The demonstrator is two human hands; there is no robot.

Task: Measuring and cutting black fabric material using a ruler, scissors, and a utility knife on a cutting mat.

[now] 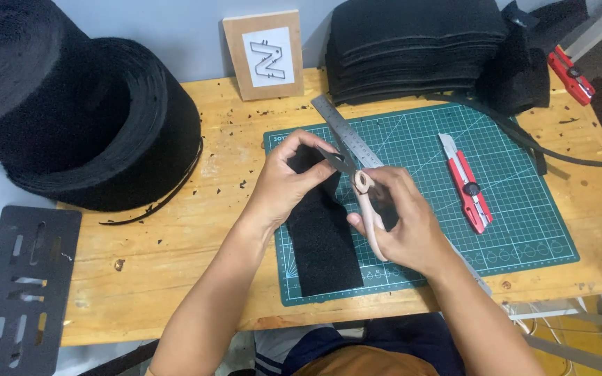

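Note:
My left hand [288, 182] pinches the top end of a black fabric strip [323, 240] that lies lengthwise on the green cutting mat [524, 209]. My right hand [402, 223] grips scissors with pale pink handles [369, 209]; their dark blades point up-left and meet the strip's top edge right by my left fingers. A metal ruler [343, 129] lies diagonally on the mat just behind both hands.
A red utility knife [468, 184] lies on the mat to the right. Large black fabric rolls [78, 111] fill the table's left end, stacked black pieces [412, 49] the back. A framed template [266, 56] leans on the wall; a second red cutter [571, 75] and a grey slotted plate [22, 285] lie at the edges.

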